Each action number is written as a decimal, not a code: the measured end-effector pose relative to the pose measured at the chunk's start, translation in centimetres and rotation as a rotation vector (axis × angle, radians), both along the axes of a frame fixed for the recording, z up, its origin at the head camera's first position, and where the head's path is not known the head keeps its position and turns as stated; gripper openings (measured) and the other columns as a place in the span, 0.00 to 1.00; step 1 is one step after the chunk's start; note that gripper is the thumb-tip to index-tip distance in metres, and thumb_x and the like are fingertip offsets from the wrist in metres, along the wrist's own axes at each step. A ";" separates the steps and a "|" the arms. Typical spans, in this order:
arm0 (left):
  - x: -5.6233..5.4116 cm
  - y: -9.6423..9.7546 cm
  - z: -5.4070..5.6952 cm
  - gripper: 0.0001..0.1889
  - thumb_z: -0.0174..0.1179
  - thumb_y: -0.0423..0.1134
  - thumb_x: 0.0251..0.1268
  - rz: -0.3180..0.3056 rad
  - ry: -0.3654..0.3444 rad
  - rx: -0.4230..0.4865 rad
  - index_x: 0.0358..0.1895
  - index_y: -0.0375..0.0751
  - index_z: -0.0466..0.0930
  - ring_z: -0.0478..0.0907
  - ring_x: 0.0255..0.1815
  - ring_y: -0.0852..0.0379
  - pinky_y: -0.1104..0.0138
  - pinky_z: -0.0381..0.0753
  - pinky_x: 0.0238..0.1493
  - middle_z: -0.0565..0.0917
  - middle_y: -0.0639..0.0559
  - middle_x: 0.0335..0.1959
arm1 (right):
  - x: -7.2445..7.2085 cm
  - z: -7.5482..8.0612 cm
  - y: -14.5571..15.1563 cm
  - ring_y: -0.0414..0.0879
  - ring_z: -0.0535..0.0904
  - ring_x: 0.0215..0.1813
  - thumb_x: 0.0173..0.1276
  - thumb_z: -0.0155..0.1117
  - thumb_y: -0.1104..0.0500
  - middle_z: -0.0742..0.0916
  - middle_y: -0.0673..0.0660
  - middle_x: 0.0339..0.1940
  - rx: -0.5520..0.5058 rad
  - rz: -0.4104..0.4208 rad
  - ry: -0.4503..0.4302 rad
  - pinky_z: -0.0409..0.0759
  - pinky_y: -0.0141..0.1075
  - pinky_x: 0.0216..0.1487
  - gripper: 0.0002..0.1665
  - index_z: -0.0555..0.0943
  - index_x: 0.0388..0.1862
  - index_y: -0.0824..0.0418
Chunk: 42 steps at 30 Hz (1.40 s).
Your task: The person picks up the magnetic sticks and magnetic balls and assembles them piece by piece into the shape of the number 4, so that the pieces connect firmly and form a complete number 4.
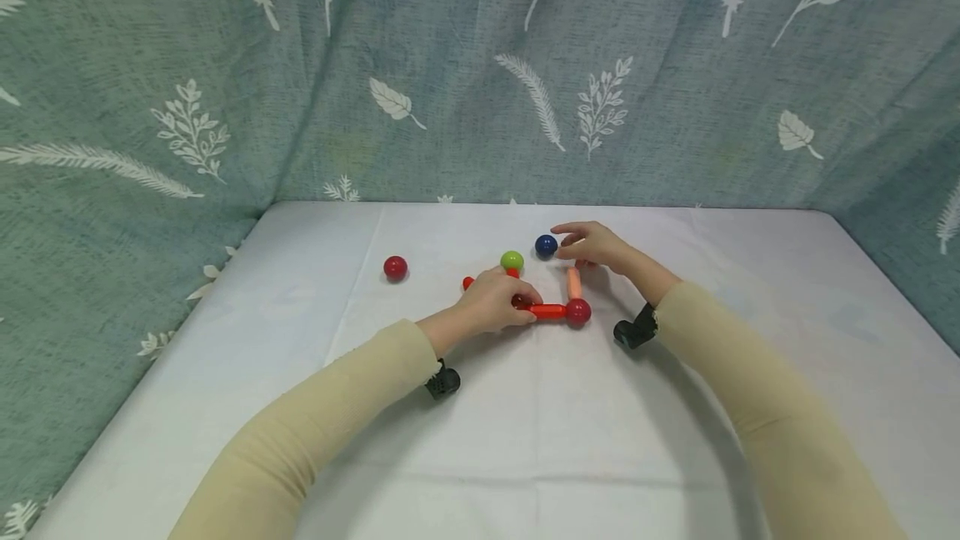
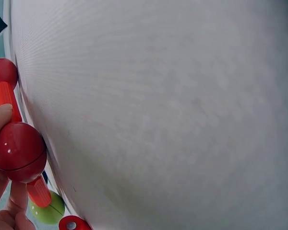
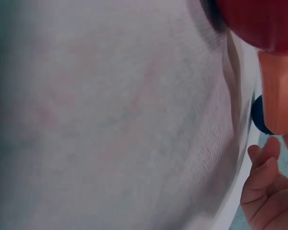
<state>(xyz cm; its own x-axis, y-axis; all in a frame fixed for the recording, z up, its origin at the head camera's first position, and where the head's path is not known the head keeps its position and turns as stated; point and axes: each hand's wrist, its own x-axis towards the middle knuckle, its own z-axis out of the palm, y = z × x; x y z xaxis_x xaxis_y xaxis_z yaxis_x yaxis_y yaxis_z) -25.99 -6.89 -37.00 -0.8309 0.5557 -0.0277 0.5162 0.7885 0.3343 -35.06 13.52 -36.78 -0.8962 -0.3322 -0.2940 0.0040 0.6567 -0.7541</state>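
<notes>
My left hand holds a joined ball-and-rod toy piece. In the left wrist view the thumb presses by a red rod, and the fingers lie around a dark red ball. That rod runs to a second red ball, from which a pale orange rod points away toward the back. A short red rod joins the dark red ball to a green ball. My right hand reaches over, bent fingers spread beside a dark blue ball; contact is unclear.
A loose red ball lies to the left on the white-covered table. Another red piece pokes out left of my left hand. A patterned green-blue curtain hangs behind the table.
</notes>
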 end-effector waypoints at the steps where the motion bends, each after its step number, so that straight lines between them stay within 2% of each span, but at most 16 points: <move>1: 0.0 0.0 0.0 0.11 0.65 0.44 0.54 0.002 -0.003 0.001 0.41 0.52 0.84 0.68 0.36 0.59 0.69 0.66 0.38 0.82 0.59 0.31 | -0.2 -0.1 -0.2 0.41 0.72 0.23 0.63 0.60 0.58 0.74 0.63 0.60 0.011 0.011 0.017 0.68 0.31 0.28 0.33 0.64 0.67 0.53; 7: 0.0 0.1 0.0 0.11 0.65 0.44 0.53 0.006 -0.010 0.005 0.41 0.52 0.84 0.68 0.37 0.59 0.68 0.67 0.39 0.83 0.59 0.31 | -0.7 -0.3 -0.9 0.39 0.67 0.18 0.62 0.62 0.57 0.73 0.62 0.62 0.035 0.050 0.062 0.66 0.31 0.24 0.33 0.66 0.66 0.52; 15: 0.0 0.1 0.0 0.11 0.65 0.44 0.54 0.015 -0.017 0.003 0.42 0.52 0.84 0.68 0.37 0.59 0.69 0.66 0.38 0.83 0.59 0.32 | -0.9 -0.5 -1.5 0.39 0.69 0.18 0.61 0.63 0.57 0.74 0.63 0.60 0.057 0.051 0.086 0.68 0.30 0.24 0.30 0.70 0.63 0.52; 23: 0.0 0.1 0.0 0.11 0.65 0.44 0.54 -0.005 -0.001 0.003 0.41 0.51 0.85 0.69 0.36 0.59 0.69 0.66 0.37 0.83 0.59 0.31 | -0.7 -0.4 -0.7 0.40 0.70 0.20 0.61 0.63 0.58 0.75 0.65 0.59 0.063 0.061 0.099 0.69 0.31 0.26 0.29 0.70 0.63 0.55; 30: 0.0 0.1 0.1 0.11 0.65 0.45 0.54 0.011 -0.019 -0.010 0.42 0.52 0.84 0.68 0.36 0.60 0.69 0.66 0.38 0.82 0.60 0.32 | -0.4 -0.1 0.6 0.42 0.72 0.23 0.64 0.58 0.60 0.80 0.64 0.51 0.068 0.078 0.115 0.69 0.31 0.25 0.23 0.72 0.59 0.62; 36: 0.0 0.1 0.1 0.11 0.65 0.45 0.54 0.027 -0.037 -0.007 0.42 0.53 0.84 0.67 0.37 0.59 0.69 0.67 0.38 0.82 0.60 0.32 | -0.4 0.5 0.6 0.43 0.72 0.21 0.65 0.58 0.60 0.77 0.65 0.57 0.045 0.165 0.122 0.70 0.33 0.25 0.28 0.67 0.64 0.60; 42: 0.0 0.1 0.0 0.11 0.65 0.44 0.54 -0.002 -0.007 -0.003 0.42 0.52 0.85 0.68 0.37 0.59 0.69 0.67 0.38 0.83 0.59 0.32 | -0.7 0.8 -0.7 0.41 0.63 0.17 0.64 0.60 0.59 0.74 0.62 0.62 0.084 0.322 0.124 0.67 0.31 0.24 0.32 0.65 0.67 0.55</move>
<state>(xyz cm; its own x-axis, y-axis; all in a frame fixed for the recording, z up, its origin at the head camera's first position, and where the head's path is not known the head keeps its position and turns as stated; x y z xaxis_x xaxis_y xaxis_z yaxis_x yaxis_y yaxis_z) -26.01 -6.81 -36.96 -0.8295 0.5574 -0.0355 0.5155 0.7885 0.3355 -35.80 12.87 -35.96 -0.7803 -0.5824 -0.2279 -0.3013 0.6694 -0.6791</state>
